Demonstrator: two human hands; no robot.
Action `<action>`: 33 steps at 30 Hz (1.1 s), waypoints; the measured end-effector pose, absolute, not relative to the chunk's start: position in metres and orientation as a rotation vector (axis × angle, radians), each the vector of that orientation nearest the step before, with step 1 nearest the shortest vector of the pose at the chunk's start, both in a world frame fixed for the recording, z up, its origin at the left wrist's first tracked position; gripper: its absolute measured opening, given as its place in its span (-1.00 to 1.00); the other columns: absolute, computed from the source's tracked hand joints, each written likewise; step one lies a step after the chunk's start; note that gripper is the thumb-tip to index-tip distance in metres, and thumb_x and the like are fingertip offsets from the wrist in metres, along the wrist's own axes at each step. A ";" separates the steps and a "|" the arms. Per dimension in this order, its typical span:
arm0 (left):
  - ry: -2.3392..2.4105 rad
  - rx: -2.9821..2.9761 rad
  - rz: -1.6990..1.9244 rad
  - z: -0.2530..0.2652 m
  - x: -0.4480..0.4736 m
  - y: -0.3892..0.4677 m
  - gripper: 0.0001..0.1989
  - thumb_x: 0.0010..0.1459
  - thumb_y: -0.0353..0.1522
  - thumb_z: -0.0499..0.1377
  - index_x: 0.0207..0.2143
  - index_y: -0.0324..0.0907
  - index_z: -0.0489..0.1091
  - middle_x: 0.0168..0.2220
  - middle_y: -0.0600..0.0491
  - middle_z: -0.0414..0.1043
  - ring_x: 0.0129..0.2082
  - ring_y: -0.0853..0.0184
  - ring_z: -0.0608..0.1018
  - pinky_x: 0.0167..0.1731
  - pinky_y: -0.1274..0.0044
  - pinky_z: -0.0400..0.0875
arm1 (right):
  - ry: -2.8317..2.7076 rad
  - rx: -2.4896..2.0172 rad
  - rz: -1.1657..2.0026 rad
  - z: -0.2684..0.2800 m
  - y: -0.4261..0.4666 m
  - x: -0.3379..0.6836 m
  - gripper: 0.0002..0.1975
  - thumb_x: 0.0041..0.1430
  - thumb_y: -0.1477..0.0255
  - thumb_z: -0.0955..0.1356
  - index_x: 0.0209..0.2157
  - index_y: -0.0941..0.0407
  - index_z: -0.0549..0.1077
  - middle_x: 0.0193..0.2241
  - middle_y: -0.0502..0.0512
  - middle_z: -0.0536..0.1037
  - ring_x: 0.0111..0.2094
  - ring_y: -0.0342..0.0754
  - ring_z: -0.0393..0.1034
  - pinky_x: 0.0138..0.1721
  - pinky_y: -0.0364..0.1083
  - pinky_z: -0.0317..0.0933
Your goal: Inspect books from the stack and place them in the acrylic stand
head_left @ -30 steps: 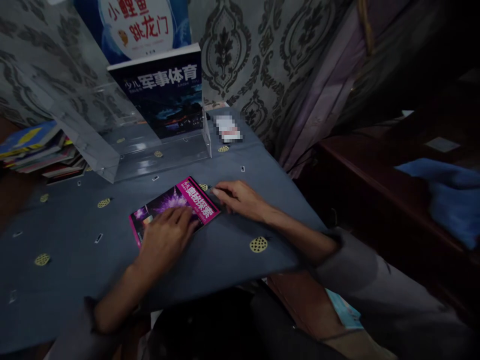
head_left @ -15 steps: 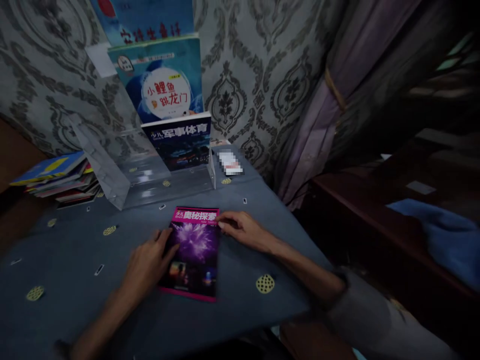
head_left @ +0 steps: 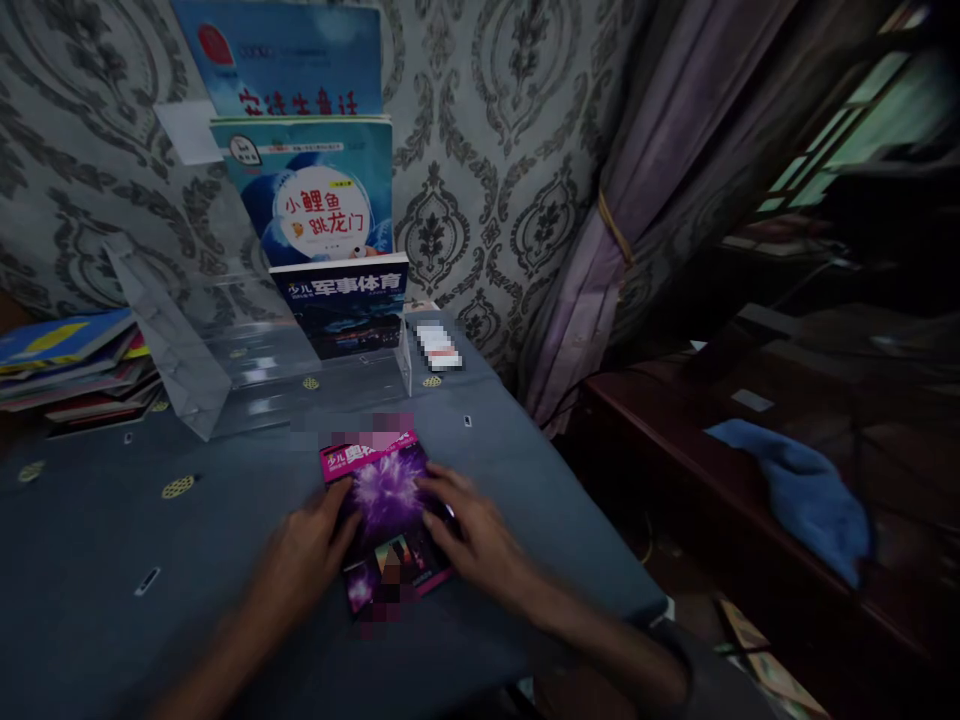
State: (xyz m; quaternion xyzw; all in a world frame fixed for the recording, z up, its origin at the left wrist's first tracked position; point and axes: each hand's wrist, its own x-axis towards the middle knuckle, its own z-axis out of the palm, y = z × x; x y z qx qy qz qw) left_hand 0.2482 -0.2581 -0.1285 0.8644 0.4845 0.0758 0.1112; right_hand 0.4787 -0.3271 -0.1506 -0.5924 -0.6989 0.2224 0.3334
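A book with a purple starburst cover and pink borders (head_left: 386, 492) lies on or just above the blue tablecloth (head_left: 247, 560); the exact gap cannot be told. It sits at a slant, and blurred blocks cover parts of its top and bottom. My left hand (head_left: 307, 540) grips its left side, thumb over the cover. On the right side, my right hand (head_left: 476, 535) grips it with fingertips on the cover and thumb near the edge. Beyond, a clear plastic book stand (head_left: 169, 345) holds a dark book (head_left: 345, 315), with a turquoise book (head_left: 319, 195) and a blue book (head_left: 300, 60) behind it.
A stack of books (head_left: 75, 365) is at the far left. Beside the stand lies a small pixelated white item (head_left: 439, 345). Past the table's right edge are a purple curtain (head_left: 581, 300) and a dark red surface with a blue cloth (head_left: 806, 490).
The book has turned, its top edge now rising to the right. My right hand has moved from its upper right corner down onto its right side. The view has shifted too.
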 end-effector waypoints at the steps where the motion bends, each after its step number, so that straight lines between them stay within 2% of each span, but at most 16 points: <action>1: 1.437 2.550 0.196 -0.127 0.249 -0.258 -0.63 0.39 -0.31 -0.07 0.19 -0.10 0.27 -0.15 -0.05 0.60 -0.32 0.23 0.65 -0.34 0.48 0.43 | -1.863 -1.553 0.570 -0.153 -0.331 0.476 -0.55 0.34 0.33 0.25 0.21 0.12 0.37 0.32 0.32 0.26 0.35 0.18 0.13 0.31 0.21 0.12; 4: 1.557 2.675 0.106 -0.122 0.251 -0.258 -0.62 0.39 -0.31 -0.07 0.17 -0.10 0.31 -0.10 -0.09 0.56 -0.22 0.14 0.63 -0.38 0.44 0.43 | -2.008 -1.586 0.561 -0.153 -0.335 0.470 -0.47 0.33 0.34 0.27 0.28 0.19 0.28 0.40 0.39 0.07 0.42 0.25 -0.10 0.35 0.25 0.04; 7: 1.639 2.852 0.111 -0.120 0.252 -0.255 -0.62 0.39 -0.31 -0.07 0.12 -0.17 0.39 -0.12 -0.15 0.51 -0.11 0.05 0.56 -0.27 0.34 0.45 | -2.120 -1.638 0.559 -0.146 -0.329 0.465 -0.39 0.33 0.32 0.30 0.34 0.22 0.19 0.42 0.43 -0.03 0.44 0.31 -0.25 0.36 0.28 -0.02; 12: 1.621 2.795 0.383 -0.138 0.249 -0.247 -0.61 0.36 -0.34 -0.06 0.13 -0.23 0.38 0.02 -0.22 0.46 -0.01 0.03 0.50 -0.07 0.19 0.43 | -2.198 -1.692 0.515 -0.136 -0.309 0.461 -0.35 0.30 0.25 0.34 0.35 0.13 0.19 0.42 0.36 0.00 0.43 0.36 -0.26 0.36 0.36 -0.14; 15: 1.508 2.595 0.642 -0.153 0.244 -0.240 -0.60 0.34 -0.30 -0.04 0.14 -0.20 0.36 0.08 -0.19 0.45 0.08 0.04 0.48 0.03 0.14 0.41 | -2.174 -1.695 0.492 -0.135 -0.301 0.458 -0.37 0.30 0.23 0.34 0.33 0.09 0.22 0.42 0.35 0.01 0.43 0.37 -0.26 0.34 0.40 -0.14; 19: 1.284 2.128 0.905 -0.160 0.240 -0.229 -0.54 0.31 -0.20 0.01 0.19 -0.18 0.29 0.14 -0.15 0.45 0.15 0.14 0.48 0.15 0.20 0.37 | -2.118 -1.687 0.450 -0.137 -0.299 0.456 -0.37 0.29 0.25 0.35 0.33 0.11 0.23 0.40 0.37 0.07 0.43 0.36 -0.23 0.33 0.39 -0.12; 22: 1.240 1.637 0.999 -0.156 0.248 -0.224 -0.54 0.32 -0.18 0.02 0.17 -0.19 0.30 0.12 -0.19 0.47 0.10 0.18 0.54 0.01 0.34 0.48 | -2.072 -1.680 0.449 -0.138 -0.300 0.456 -0.37 0.29 0.27 0.34 0.33 0.15 0.23 0.39 0.40 0.07 0.43 0.37 -0.22 0.34 0.39 -0.13; 25: 1.240 1.137 1.054 -0.147 0.270 -0.222 -0.58 0.25 -0.14 0.13 0.02 -0.22 0.42 -0.05 -0.17 0.58 -0.09 0.17 0.64 -0.15 0.39 0.54 | -2.004 -1.672 0.502 -0.141 -0.300 0.455 -0.36 0.29 0.31 0.34 0.34 0.18 0.20 0.41 0.38 0.02 0.43 0.33 -0.20 0.37 0.31 -0.14; 28: 1.240 0.853 1.131 -0.132 0.297 -0.222 -0.64 0.21 -0.15 0.23 -0.10 -0.25 0.50 -0.12 -0.13 0.61 -0.16 0.20 0.65 -0.09 0.40 0.51 | -1.865 -1.651 0.575 -0.146 -0.298 0.455 -0.32 0.33 0.28 0.29 0.39 0.18 0.08 0.45 0.31 -0.09 0.45 0.26 -0.25 0.41 0.23 -0.20; 30: 1.267 0.774 1.134 -0.121 0.312 -0.221 -0.68 0.28 -0.18 0.17 -0.14 -0.24 0.53 -0.11 -0.11 0.61 -0.15 0.23 0.65 -0.03 0.40 0.48 | -1.731 -1.616 0.641 -0.150 -0.296 0.455 -0.28 0.36 0.22 0.24 0.42 0.19 -0.04 0.46 0.27 -0.18 0.46 0.20 -0.35 0.42 0.21 -0.26; 33: 1.244 0.692 1.067 -0.108 0.328 -0.221 -0.60 0.34 -0.12 0.08 -0.16 -0.25 0.53 -0.19 -0.11 0.63 -0.23 0.20 0.67 -0.06 0.36 0.52 | -1.512 -1.540 0.765 -0.152 -0.295 0.456 -0.22 0.38 0.12 0.19 0.43 0.23 -0.13 0.46 0.25 -0.21 0.46 0.11 -0.40 0.44 0.16 -0.34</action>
